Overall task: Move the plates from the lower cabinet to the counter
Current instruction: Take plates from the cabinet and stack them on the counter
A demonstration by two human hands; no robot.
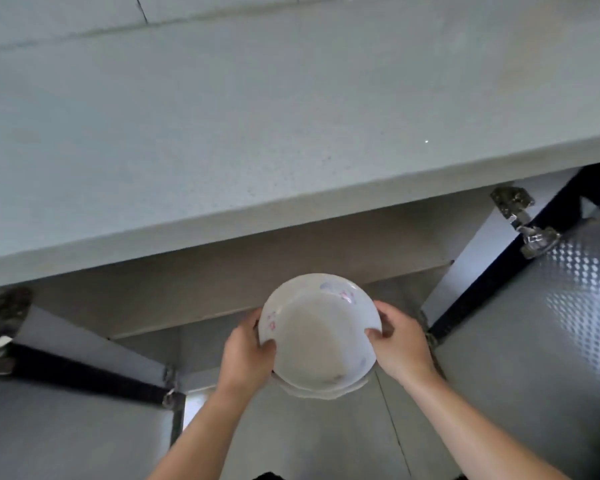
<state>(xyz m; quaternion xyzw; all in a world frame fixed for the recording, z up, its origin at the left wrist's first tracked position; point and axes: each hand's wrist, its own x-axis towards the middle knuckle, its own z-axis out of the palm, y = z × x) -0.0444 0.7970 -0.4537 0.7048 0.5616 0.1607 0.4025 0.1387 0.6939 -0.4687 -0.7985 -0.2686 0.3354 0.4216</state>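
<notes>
While the left hand (246, 348) and right hand (400, 344) curled around opposite rims of the small stack of white floral deep plates (317, 337), it hung level before the open lower cabinet (257, 271), the grey tabletop (222, 133) lying above and ahead of both hands.

Left hand (246, 348) and right hand (400, 341) grip opposite rims of deep white plates (317, 336) with a faint floral print. A second rim shows beneath, apparently a stack of two; detail is blurred. The plates are held below the grey counter (222, 133) edge, before the lower cabinet (291, 258). The left door (84, 341) and right door (465, 268) stand open.
</notes>
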